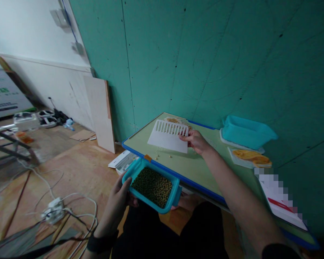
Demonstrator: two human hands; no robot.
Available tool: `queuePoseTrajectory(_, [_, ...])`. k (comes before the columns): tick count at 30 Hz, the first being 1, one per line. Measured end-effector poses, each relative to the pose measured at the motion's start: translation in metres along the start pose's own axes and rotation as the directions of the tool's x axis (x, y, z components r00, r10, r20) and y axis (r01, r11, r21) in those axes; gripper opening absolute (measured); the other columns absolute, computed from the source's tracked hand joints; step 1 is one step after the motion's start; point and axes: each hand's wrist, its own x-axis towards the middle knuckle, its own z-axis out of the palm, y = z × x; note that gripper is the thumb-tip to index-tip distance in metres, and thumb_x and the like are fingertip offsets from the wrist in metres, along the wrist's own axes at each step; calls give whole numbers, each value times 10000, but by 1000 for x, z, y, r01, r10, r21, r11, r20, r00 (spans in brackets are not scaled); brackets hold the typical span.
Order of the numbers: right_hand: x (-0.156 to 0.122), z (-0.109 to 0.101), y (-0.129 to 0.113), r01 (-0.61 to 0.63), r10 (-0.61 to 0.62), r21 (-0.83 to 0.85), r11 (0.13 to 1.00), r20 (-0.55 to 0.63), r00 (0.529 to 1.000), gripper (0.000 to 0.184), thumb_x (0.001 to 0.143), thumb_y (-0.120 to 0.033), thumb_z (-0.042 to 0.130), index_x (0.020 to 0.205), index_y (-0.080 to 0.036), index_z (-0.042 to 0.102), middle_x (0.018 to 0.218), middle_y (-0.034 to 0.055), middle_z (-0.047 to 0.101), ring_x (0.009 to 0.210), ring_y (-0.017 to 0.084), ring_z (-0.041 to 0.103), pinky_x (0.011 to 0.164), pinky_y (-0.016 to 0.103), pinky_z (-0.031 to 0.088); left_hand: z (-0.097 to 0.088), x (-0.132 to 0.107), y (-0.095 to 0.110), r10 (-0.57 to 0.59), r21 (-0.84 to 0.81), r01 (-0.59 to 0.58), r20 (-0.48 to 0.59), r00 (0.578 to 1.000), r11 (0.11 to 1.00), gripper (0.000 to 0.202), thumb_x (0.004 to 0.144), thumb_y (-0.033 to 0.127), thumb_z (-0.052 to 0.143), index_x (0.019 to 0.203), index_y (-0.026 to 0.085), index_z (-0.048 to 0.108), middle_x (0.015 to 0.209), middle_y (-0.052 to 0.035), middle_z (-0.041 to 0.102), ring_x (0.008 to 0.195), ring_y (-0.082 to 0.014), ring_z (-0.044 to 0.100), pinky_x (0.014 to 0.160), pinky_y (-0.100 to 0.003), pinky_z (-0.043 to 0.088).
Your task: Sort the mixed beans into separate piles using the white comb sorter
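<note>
My left hand (pixel 121 194) grips the left end of a blue plastic container (pixel 176 190), thumb over the rim. Inside lie green beans (pixel 147 178) and yellowish soybeans (pixel 164 189), partly mixed. The container is held over my lap at the table's front edge. Over the tabletop, my right hand (pixel 196 141) pinches the right side of a white slotted scraper (pixel 167 141), its comb-like slots toward the wall. Behind the scraper, a pile of soybeans (pixel 172 120) is partly covered. A few loose soybeans (pixel 170 156) are scattered nearer the front edge.
The green table (pixel 218 169) has a blue edge and stands against a green wall. On its right are a blue basin (pixel 248 132), a packet with yellow contents (pixel 251 157) and a partly pixelated white box (pixel 283 208). A power strip (pixel 54 210) with cables lies on the floor.
</note>
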Motion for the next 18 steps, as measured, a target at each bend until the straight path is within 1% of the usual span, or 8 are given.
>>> queuePoseTrajectory(2, [-21, -23, -8, 143, -155, -95, 985, -129, 979, 364, 551, -386, 892, 809, -159, 773, 835, 74, 792, 710, 229, 706, 621, 327, 541, 0, 0, 1, -7, 4, 7, -4, 1000, 1000, 762, 854, 529, 673, 1480, 162, 442, 407, 69, 586, 325, -186, 578, 344, -261, 511])
queuePoseTrajectory(4, [-53, -47, -8, 292, -363, -263, 920, -284, 888, 403, 627, -450, 862, 902, -163, 793, 918, 82, 807, 807, 264, 736, 702, 362, 562, 0, 0, 1, -14, -3, 14, -14, 1000, 1000, 786, 838, 527, 691, 1484, 158, 437, 406, 71, 582, 330, -190, 585, 347, -260, 510])
queuePoseTrajectory(5, [-71, -58, -5, 313, -442, -371, 874, -342, 829, 393, 677, -465, 837, 932, -169, 798, 936, 82, 810, 843, 278, 745, 742, 377, 565, 0, 0, 1, -13, -10, 12, -15, 1000, 1000, 801, 827, 527, 703, 1485, 155, 436, 415, 72, 585, 335, -190, 588, 350, -263, 513])
queuePoseTrajectory(7, [-106, -75, 8, 256, -544, -574, 778, -411, 732, 354, 759, -498, 781, 908, -178, 801, 889, 82, 811, 843, 293, 752, 754, 382, 559, 0, 0, 2, -3, -22, 3, -9, 1000, 1000, 828, 808, 529, 727, 1483, 152, 434, 436, 75, 593, 344, -188, 593, 358, -269, 523])
queuePoseTrajectory(9, [-131, -86, 25, 163, -588, -688, 707, -444, 676, 371, 809, -539, 728, 877, -182, 800, 839, 92, 807, 833, 306, 755, 708, 365, 553, 1, 0, 2, 1, -27, -1, -5, 1000, 1000, 848, 790, 539, 745, 1477, 150, 436, 436, 81, 588, 344, -189, 587, 356, -274, 523])
queuePoseTrajectory(11, [-145, -91, 39, 94, -599, -744, 662, -450, 662, 407, 832, -577, 681, 866, -189, 798, 828, 105, 805, 838, 316, 756, 678, 353, 545, 1, -1, 3, 3, -30, -4, -19, 1000, 1000, 851, 780, 540, 755, 1471, 155, 442, 426, 89, 574, 340, -187, 578, 353, -272, 516])
queuePoseTrajectory(13, [-149, -93, 48, 51, -600, -777, 628, -442, 667, 434, 847, -599, 645, 865, -192, 797, 830, 116, 804, 832, 317, 756, 670, 350, 538, 2, -2, 4, 7, -35, -8, -31, 999, 999, 849, 782, 538, 755, 1474, 160, 442, 421, 90, 568, 339, -184, 574, 355, -265, 507])
queuePoseTrajectory(18, [-148, -87, 50, 48, -583, -794, 606, -402, 706, 425, 869, -589, 605, 823, -209, 790, 816, 122, 802, 789, 296, 759, 608, 318, 513, 2, -3, 4, 10, -17, -10, -26, 1000, 1000, 846, 785, 547, 753, 1480, 175, 446, 426, 74, 587, 349, -193, 578, 366, -270, 506])
